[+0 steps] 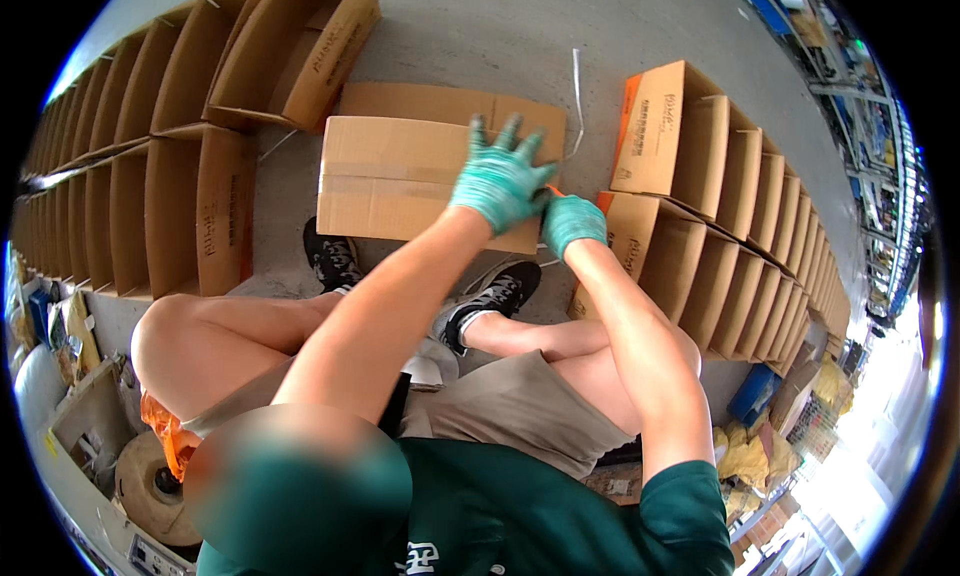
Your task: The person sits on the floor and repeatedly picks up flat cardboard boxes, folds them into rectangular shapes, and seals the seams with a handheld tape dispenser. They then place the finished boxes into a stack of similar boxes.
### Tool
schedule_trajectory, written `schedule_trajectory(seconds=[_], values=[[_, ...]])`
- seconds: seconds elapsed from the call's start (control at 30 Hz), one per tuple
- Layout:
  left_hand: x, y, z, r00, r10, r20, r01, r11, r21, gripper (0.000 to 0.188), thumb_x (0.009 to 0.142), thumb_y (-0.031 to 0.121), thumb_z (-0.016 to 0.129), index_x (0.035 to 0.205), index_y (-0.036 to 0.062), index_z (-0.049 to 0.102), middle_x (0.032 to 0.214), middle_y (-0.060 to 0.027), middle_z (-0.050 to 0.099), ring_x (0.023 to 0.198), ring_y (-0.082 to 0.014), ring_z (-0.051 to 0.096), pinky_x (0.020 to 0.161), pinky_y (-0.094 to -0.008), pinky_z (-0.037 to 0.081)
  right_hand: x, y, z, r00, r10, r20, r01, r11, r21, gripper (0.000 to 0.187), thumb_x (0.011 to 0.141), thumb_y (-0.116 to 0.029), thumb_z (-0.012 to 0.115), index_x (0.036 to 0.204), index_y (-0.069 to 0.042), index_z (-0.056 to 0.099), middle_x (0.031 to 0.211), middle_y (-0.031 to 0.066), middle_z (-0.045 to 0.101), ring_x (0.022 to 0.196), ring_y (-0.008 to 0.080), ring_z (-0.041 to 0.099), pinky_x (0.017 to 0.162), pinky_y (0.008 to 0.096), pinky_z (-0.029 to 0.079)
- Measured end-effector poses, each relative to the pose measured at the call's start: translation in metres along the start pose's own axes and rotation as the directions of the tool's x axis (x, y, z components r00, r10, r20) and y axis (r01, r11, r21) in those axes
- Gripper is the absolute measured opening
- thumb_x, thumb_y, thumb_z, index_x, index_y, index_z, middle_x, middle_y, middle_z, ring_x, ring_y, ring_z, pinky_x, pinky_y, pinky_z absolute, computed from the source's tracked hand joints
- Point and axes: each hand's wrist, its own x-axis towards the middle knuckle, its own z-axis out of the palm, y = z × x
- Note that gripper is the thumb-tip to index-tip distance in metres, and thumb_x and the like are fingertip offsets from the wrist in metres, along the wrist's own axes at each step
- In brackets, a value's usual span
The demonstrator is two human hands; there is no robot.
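Note:
A brown cardboard box [385, 186] lies on the floor in front of my crossed legs, a lengthwise seam running across its upper face. Behind it, a flat brown flap or board [400, 100] sticks out; I cannot tell whether it belongs to the box. My left hand [498, 184], in a green glove, lies over the box's right part with its fingers spread, slightly blurred. Close beside it, at the box's right end, my gloved right hand [574, 224] is closed around a small orange tool [555, 191]. Only the tool's tip shows, so its kind is unclear.
Open cardboard boxes stand in packed double rows, one set to the left [225, 201] and one to the right [650, 126]. A white strap [577, 101] lies on the grey floor. My shoes [505, 291] are just below the box. Shelving [850, 91] stands far right.

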Motion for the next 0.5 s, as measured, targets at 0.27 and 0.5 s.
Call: schedule_trajectory(seconds=[0.27,0.5], values=[[0.021,0.022,-0.002,0.991,-0.089,0.102,0.085,0.995,0.047,0.046,0.09,0.044,0.064,0.132,0.0254,0.065,0.157,-0.0066,0.041,0.15,-0.0332,0.029,0.116,-0.0736,0.01,0.012,0.01,0.01,0.992,0.051,0.112,-0.069,0.985,0.158,0.034,0.091,-0.026,0.057,0.119,-0.014,0.071,0.121,0.019,0.069,0.115,0.0376,0.064,0.098,0.0476,0.052],[-0.028,-0.088,-0.039,0.823,-0.426,-0.375,0.452,0.892,-0.021,0.056,0.088,0.036,0.068,0.14,0.0219,0.053,0.153,-0.0096,0.043,0.145,-0.0401,0.031,0.112,-0.0729,0.02,0.026,0.042,0.028,0.977,0.09,-0.191,0.003,0.899,0.438,0.032,0.095,-0.042,0.059,0.116,-0.021,0.07,0.114,0.0195,0.07,0.107,0.0412,0.065,0.091,0.0512,0.051]])
